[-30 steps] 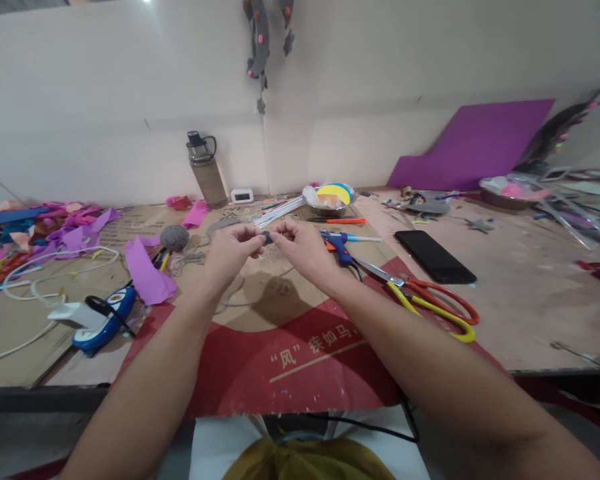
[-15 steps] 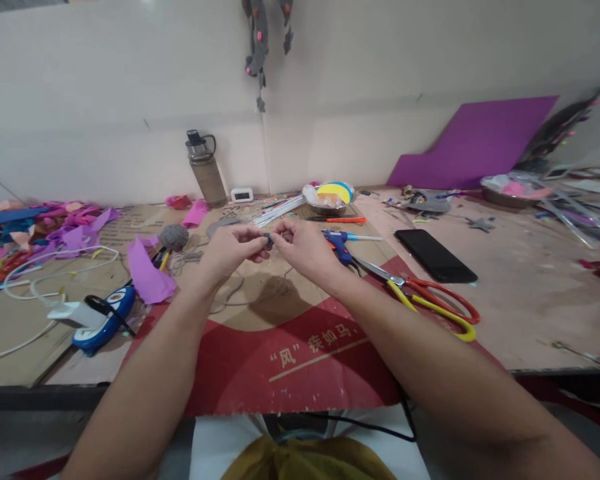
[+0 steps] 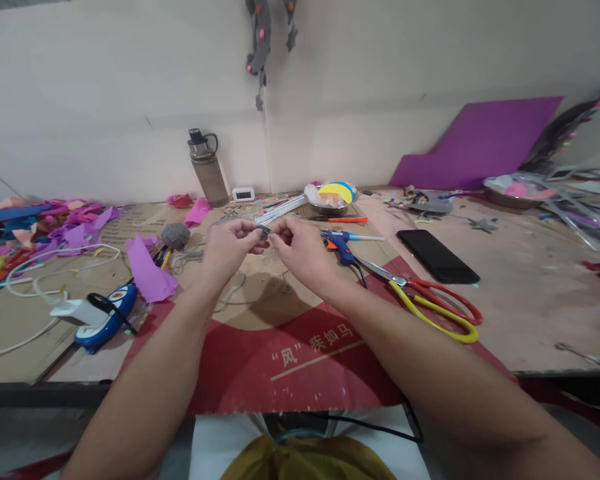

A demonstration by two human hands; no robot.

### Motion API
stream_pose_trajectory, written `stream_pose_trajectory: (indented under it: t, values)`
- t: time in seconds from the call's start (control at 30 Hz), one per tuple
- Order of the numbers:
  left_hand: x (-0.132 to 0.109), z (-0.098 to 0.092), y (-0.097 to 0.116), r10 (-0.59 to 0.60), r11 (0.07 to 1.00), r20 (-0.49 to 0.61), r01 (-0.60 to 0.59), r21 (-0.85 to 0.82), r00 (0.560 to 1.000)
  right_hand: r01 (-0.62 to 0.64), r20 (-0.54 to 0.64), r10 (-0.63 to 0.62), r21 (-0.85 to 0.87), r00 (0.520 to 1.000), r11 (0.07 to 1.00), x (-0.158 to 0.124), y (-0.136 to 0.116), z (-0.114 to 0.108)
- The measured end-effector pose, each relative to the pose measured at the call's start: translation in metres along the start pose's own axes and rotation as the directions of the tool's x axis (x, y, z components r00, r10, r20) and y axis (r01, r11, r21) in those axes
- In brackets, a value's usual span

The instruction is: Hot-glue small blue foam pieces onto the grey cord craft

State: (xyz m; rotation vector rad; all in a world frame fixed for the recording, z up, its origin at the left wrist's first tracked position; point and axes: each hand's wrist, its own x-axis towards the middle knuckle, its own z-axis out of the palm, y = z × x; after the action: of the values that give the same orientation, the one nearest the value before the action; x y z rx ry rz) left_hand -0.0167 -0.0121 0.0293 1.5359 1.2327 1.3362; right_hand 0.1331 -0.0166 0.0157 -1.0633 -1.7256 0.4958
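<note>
My left hand (image 3: 233, 245) and my right hand (image 3: 297, 249) meet over the cardboard, both closed with fingertips pinched. Between them is a small dark grey piece (image 3: 264, 231), perhaps felt, mostly covered by the fingers. Grey yarn trails on the cardboard (image 3: 253, 313) below, and a ball of grey yarn (image 3: 175, 236) lies left of my left hand. Just right of my right hand rests a blue glue gun (image 3: 341, 245). Scissors (image 3: 420, 293) with red and yellow handles lie beside my right forearm.
A black phone (image 3: 437, 256) lies at the right. Behind stand a water bottle (image 3: 207, 170), a small white clock (image 3: 243, 195) and a bowl (image 3: 330, 198) of wrapped bits. Felt scraps (image 3: 75, 230) and a blue power strip (image 3: 105, 320) with white cables occupy the left.
Both hands stay pinched on the small grey piece, and slightly more of it shows between the fingertips. The fingers have shifted a little; the view has moved slightly.
</note>
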Motion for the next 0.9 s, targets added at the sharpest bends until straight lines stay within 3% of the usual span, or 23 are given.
stream_pose_trajectory:
  t: [0.2,0.63,0.9]
  values:
    - [-0.002,0.004,0.003,-0.022,0.999,0.001,0.022,-0.034,1.000,-0.147,-0.011,0.150,0.142,0.989,0.979,0.004,0.004,0.003]
    - [0.001,0.001,-0.003,-0.125,0.980,0.073,0.134,-0.148,0.990,-0.180,-0.038,0.186,0.129,0.982,0.975,0.004,0.003,0.004]
    - [0.004,0.004,-0.005,-0.162,0.920,0.136,0.199,-0.339,0.977,-0.220,0.014,0.225,0.266,0.974,0.938,0.010,0.013,0.008]
